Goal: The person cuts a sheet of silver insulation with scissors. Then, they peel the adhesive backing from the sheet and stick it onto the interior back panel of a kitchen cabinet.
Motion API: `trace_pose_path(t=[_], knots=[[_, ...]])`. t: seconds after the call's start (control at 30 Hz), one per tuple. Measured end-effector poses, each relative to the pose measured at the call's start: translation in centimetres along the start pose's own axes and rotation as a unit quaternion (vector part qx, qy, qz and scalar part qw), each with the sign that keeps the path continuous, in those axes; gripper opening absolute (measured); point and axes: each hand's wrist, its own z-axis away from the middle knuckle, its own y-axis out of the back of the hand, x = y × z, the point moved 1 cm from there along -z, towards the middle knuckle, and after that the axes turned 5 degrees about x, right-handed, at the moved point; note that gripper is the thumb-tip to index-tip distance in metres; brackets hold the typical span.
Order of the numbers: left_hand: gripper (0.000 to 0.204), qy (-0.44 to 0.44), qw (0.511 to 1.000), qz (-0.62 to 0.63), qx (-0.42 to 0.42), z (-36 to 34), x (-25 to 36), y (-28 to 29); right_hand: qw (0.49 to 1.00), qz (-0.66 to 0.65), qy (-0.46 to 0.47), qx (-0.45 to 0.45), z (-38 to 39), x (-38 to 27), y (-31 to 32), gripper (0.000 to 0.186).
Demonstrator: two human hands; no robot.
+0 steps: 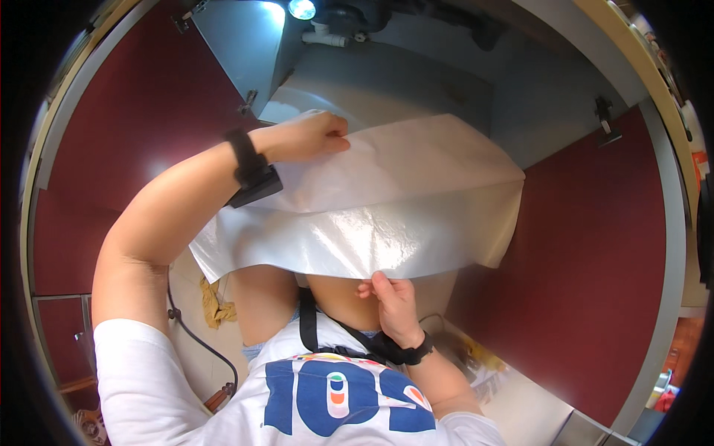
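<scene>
Cupboard: grey interior (pixel 387 78), beyond the left hand's grip, shaded, with a bright lamp (pixel 302 9) at its far edge.
Sheet: pale and glossy (pixel 416 171), stretched between the two grips and reaching well out to their right; a crease runs across it, the part nearer the right hand shining silver.
Left hand: curled (pixel 327 135), grasping the sheet's far edge near its left end.
Right hand: thumb and fingers (pixel 392 301) pinching the sheet's near edge, closer to the body than the left.
Wrists: a black strap with a dark box (pixel 255 172) just behind the left grip; a black band (pixel 418 349) behind the right.
Legs: bare thighs (pixel 264 297) under the sheet, left of the right grip; white shirt (pixel 238 416) below.
Doors: dark red, one (pixel 141 111) left of the left grip, another (pixel 580 282) right of the right.
Pipe: white (pixel 325 39), beyond the left grip.
Floor: mustard cloth (pixel 216 305) and black cable (pixel 195 343), left of the right grip.
</scene>
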Motion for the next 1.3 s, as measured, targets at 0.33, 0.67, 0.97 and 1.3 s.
trace_pose_path(t=[0.33, 0.67, 0.97, 1.3], knots=[[0.032, 0.034, 0.997, -0.024, 0.069, -3.3, -5.4, 0.8, 0.999, 0.048, -0.02, -0.008, 0.2, 0.6, 2.3, 0.024], [0.034, 0.145, 0.986, -0.033, -0.078, 3.7, -8.7, 4.1, 0.997, 0.009, 0.067, -0.043, -0.9, -1.9, 0.4, 0.022], [0.028, 0.08, 0.995, -0.066, 0.011, 1.4, -15.0, 4.1, 0.994, 0.091, 0.056, -0.035, 1.7, -4.6, -0.9, 0.016], [0.032, 0.076, 0.994, -0.074, 0.006, 1.8, -18.7, 3.2, 0.992, 0.107, 0.042, -0.048, 3.8, -4.7, -0.2, 0.017]])
